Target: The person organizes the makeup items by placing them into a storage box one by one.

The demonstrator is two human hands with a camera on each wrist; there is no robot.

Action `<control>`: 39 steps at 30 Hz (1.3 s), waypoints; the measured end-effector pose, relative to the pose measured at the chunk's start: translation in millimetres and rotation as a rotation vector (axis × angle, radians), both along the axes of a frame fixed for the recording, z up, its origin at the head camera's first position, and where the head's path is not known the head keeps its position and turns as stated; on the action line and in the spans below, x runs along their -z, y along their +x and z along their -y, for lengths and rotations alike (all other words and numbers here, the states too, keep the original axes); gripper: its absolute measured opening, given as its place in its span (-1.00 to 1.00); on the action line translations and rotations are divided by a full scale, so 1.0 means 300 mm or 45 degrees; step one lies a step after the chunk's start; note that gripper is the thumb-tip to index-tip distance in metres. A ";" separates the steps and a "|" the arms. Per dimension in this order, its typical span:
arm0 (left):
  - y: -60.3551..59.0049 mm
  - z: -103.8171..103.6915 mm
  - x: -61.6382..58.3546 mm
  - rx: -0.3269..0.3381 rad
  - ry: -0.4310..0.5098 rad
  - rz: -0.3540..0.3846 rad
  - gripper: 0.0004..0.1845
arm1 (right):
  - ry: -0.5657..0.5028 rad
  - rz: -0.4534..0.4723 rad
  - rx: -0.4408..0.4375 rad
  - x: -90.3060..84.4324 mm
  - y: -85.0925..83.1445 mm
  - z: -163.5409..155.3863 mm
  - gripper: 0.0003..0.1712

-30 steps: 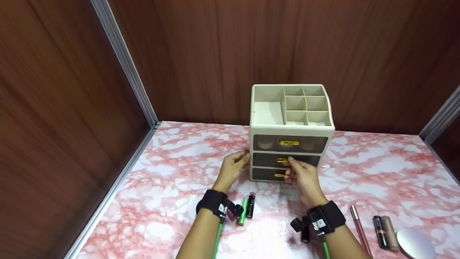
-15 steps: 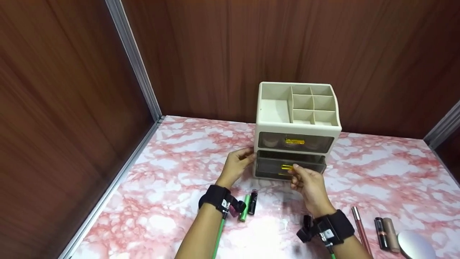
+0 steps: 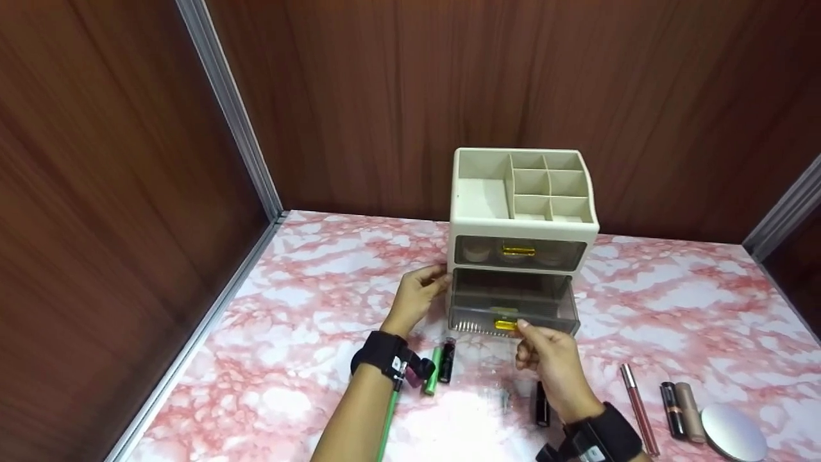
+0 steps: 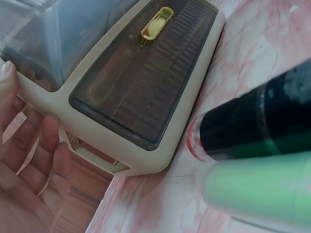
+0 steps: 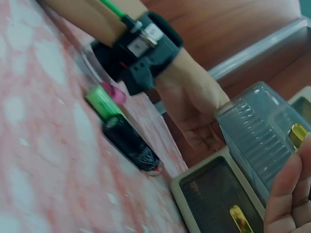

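A cream drawer organizer (image 3: 523, 226) with an open compartment tray on top stands on the marbled table. Its smoky clear middle drawer (image 3: 471, 316) is pulled well out towards me. My right hand (image 3: 555, 362) pinches that drawer's yellow-gold handle (image 3: 505, 325) between thumb and bent fingers. At the organizer's left front corner, my left hand (image 3: 414, 298) holds on, thumb at the front frame and fingers bent along the side. Round pale items show through the closed top drawer (image 3: 548, 251). The bottom drawer (image 4: 146, 82) is closed and appears in the left wrist view.
Beside my left wrist lie a green tube (image 3: 433, 373) and a black tube (image 3: 447, 362). Another black tube (image 3: 542, 405) lies near my right wrist. Farther right are a slim reddish tube (image 3: 638, 410), a black tube (image 3: 672, 410), a brown tube (image 3: 689, 414) and a silver disc (image 3: 734, 432).
The middle drawer has slid from closed to well out as my right hand drew its handle towards me. My left hand has stayed at the organizer's left side.
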State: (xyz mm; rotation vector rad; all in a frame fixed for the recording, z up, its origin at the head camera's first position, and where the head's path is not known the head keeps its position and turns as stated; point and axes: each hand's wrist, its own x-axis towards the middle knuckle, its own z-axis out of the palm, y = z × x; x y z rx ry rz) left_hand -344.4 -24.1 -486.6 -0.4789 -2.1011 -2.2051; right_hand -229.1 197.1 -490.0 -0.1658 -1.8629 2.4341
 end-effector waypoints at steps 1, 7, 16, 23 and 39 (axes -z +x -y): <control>-0.009 -0.002 0.012 -0.001 0.006 0.003 -0.69 | 0.017 0.004 -0.001 -0.001 0.011 0.003 -0.60; -0.013 -0.006 0.020 -0.009 0.016 0.000 -0.69 | 0.067 0.013 0.010 -0.010 0.064 0.011 -0.62; 0.000 0.004 0.001 -0.004 -0.009 0.001 -0.68 | 0.095 0.018 -0.016 0.008 0.108 0.001 -0.66; 0.001 0.006 0.001 0.002 -0.031 -0.003 -0.67 | 0.097 0.024 -0.011 0.015 0.116 -0.001 -0.64; -0.016 0.005 0.020 -0.011 -0.064 -0.044 -0.69 | 0.098 0.010 -0.004 0.017 0.117 0.002 -0.66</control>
